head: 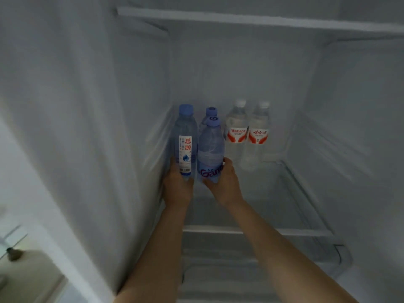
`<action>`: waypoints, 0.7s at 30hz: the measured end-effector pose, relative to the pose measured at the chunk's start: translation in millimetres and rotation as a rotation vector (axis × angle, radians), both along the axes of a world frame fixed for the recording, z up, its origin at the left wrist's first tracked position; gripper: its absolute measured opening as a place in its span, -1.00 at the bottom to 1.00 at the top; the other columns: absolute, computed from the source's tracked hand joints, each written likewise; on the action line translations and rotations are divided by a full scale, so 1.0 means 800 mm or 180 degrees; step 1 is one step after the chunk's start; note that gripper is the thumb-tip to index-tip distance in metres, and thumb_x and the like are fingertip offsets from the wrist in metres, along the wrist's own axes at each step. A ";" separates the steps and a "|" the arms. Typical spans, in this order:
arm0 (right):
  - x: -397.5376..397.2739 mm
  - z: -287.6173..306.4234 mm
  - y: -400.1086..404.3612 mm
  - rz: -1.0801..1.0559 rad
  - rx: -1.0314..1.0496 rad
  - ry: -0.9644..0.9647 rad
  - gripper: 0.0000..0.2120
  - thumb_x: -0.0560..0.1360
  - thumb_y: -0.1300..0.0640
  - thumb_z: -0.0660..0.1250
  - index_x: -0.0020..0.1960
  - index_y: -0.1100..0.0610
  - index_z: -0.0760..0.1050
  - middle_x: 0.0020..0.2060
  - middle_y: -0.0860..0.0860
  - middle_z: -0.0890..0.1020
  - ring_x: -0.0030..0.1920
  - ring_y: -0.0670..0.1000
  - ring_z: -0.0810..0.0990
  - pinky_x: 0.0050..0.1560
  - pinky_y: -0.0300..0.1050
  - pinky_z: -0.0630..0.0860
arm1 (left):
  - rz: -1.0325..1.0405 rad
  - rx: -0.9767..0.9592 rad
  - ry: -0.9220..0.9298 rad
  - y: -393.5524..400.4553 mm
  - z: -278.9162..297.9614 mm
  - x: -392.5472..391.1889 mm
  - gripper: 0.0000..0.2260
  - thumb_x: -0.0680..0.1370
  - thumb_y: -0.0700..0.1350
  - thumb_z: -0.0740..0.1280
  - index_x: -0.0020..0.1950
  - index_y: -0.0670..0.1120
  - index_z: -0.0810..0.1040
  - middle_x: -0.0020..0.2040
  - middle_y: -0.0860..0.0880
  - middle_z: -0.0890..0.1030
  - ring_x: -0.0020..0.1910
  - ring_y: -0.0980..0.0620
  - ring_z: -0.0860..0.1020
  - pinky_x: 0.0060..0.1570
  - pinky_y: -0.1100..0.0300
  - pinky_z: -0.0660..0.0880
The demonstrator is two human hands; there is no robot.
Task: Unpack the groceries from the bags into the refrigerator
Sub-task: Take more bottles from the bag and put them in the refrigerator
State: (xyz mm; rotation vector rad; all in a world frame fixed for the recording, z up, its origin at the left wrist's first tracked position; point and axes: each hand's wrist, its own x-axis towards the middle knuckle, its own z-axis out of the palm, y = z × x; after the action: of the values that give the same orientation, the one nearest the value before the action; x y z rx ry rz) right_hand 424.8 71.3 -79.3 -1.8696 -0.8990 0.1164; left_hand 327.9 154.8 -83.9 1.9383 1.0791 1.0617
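Both arms reached into the white fridge [240, 73]. The left hand [177, 189] held a tall blue-capped plastic water bottle [185, 138]; the right hand [226, 182] held a rounder blue plastic bottle [211, 149].

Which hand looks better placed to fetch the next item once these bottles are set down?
Probably the right hand: it holds the Ganten bottle out in open shelf space. The left hand, holding the white-label bottle, is beside the fridge wall.

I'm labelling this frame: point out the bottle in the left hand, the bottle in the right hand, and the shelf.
Left bottle [185, 149], head view, white label.
Right bottle [210, 147], head view, blue body.
Shelf [284, 232], head view, front edge.
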 end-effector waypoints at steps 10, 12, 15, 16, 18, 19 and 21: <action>-0.039 0.018 -0.091 0.0049 -0.0115 0.0486 -0.55 0.54 0.21 0.31 0.40 0.22 0.32 0.24 0.13 0.55 0.15 0.07 0.57 0.05 -0.25 0.45 | -0.0360 -0.0193 -0.0074 -0.099 0.002 -0.048 -0.74 0.52 -0.23 0.34 0.22 -0.16 0.52 0.11 -0.11 0.61 0.07 -0.04 0.57 0.08 0.14 0.51; -0.059 0.019 -0.121 0.0063 0.0107 0.0443 -0.62 0.53 0.25 0.30 0.34 0.19 0.38 0.16 0.09 0.59 0.02 -0.02 0.58 -0.10 -0.41 0.44 | -0.0404 -0.0224 -0.0263 -0.128 0.008 -0.064 -0.76 0.54 -0.20 0.32 0.22 -0.14 0.53 0.03 -0.09 0.64 -0.02 -0.01 0.59 0.00 0.22 0.51; -0.100 0.011 -0.173 0.0123 0.0331 0.0280 -0.68 0.53 0.29 0.28 0.26 0.13 0.42 0.08 0.01 0.59 -0.05 -0.12 0.58 -0.11 -0.47 0.46 | -0.0485 -0.0096 -0.0342 -0.164 0.014 -0.092 -0.79 0.55 -0.18 0.31 0.19 -0.09 0.54 -0.08 -0.03 0.64 -0.11 0.06 0.58 -0.12 0.31 0.47; -0.116 0.006 -0.191 0.0161 0.0373 0.0177 -0.70 0.53 0.28 0.28 0.24 0.09 0.43 0.07 -0.01 0.59 -0.03 -0.12 0.59 -0.06 -0.43 0.49 | -0.0494 -0.0050 -0.0337 -0.174 0.015 -0.104 -0.80 0.54 -0.18 0.32 0.17 -0.06 0.55 -0.12 0.00 0.64 -0.14 0.07 0.58 -0.13 0.28 0.48; -0.147 -0.010 -0.223 0.0211 0.0462 -0.0042 -0.72 0.53 0.27 0.30 0.21 0.07 0.43 0.06 -0.01 0.59 0.03 -0.09 0.60 0.04 -0.26 0.54 | -0.0527 -0.0036 -0.0348 -0.197 0.013 -0.128 -0.81 0.54 -0.16 0.34 0.14 -0.01 0.56 -0.19 0.10 0.61 -0.18 0.11 0.58 -0.13 0.28 0.50; -0.161 -0.019 -0.238 0.0202 0.0477 -0.0134 -0.72 0.52 0.27 0.32 0.22 0.10 0.44 0.06 0.01 0.59 0.05 -0.06 0.60 0.07 -0.18 0.55 | -0.0576 -0.0043 -0.0342 -0.210 0.010 -0.143 -0.82 0.54 -0.15 0.34 0.13 0.01 0.56 -0.20 0.14 0.60 -0.18 0.13 0.58 -0.13 0.28 0.51; -0.190 -0.036 -0.264 0.0121 0.0449 -0.0180 -0.71 0.52 0.26 0.33 0.23 0.16 0.45 0.05 0.02 0.60 0.08 -0.05 0.60 0.12 -0.10 0.56 | -0.0736 -0.0070 -0.0314 -0.238 -0.002 -0.173 -0.82 0.55 -0.15 0.34 0.13 0.03 0.56 -0.20 0.19 0.60 -0.18 0.18 0.58 -0.12 0.30 0.52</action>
State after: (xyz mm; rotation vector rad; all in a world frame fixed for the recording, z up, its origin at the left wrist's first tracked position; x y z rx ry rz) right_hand 273.1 -139.6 -108.0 -1.7327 -0.9572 0.0227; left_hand 189.7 -35.7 -85.7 1.9181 0.7882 1.0010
